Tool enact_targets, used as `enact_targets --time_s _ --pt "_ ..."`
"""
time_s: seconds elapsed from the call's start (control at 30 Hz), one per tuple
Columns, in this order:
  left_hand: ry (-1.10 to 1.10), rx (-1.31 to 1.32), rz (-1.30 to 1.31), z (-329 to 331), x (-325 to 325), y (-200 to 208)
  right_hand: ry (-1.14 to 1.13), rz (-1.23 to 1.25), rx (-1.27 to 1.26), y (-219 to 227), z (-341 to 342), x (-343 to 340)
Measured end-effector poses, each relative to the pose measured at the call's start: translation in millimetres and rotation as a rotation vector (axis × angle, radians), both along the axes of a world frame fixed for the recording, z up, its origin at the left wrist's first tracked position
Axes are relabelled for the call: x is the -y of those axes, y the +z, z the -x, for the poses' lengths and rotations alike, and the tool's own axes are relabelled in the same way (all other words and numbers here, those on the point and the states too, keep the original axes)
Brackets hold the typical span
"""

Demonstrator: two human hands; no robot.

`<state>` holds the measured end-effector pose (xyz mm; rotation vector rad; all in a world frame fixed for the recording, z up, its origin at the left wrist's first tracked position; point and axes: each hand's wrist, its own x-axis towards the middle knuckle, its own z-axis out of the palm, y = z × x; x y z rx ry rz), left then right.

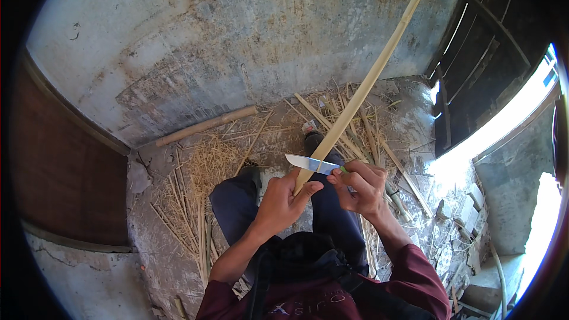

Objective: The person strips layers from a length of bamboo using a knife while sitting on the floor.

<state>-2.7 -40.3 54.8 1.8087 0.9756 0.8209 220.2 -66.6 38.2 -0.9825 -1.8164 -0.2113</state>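
A long pale bamboo strip [370, 77] slants up and away to the right from my lap, its far end leaving the top of the view. My left hand [283, 198] is closed round its near end, thumb lying along the right side. In my right hand [360, 185] is a knife [308, 163] with a broad shiny blade and a bit of green handle showing between the fingers. The blade lies crosswise over the strip, just beyond my left hand, its tip pointing left. Most of the handle is hidden by my fingers.
Straw-like shavings [210, 166] and thin sticks litter the floor round my feet. A bamboo pole [206, 125] lies along the stained wall [237, 41]. Broken blocks [467, 210] are heaped at the right, near a bright doorway. Brown boarding [65, 160] stands at the left.
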Motion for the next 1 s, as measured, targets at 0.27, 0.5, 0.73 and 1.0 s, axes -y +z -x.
enact_targets --time_s 0.27,0.5,0.73,1.0 --pt "0.004 -0.118 -0.003 20 13 -10 -0.318 -0.020 -0.304 -2 -54 -33" --pt "0.030 -0.143 0.009 29 18 -13 -0.386 0.146 -0.249 -4 -76 -43" --pt "0.071 -0.165 0.042 38 19 -19 -0.378 0.095 -0.251 -6 -101 -73" --pt "0.107 -0.230 0.046 60 29 -25 -0.589 0.104 -0.305 -12 -153 -125"
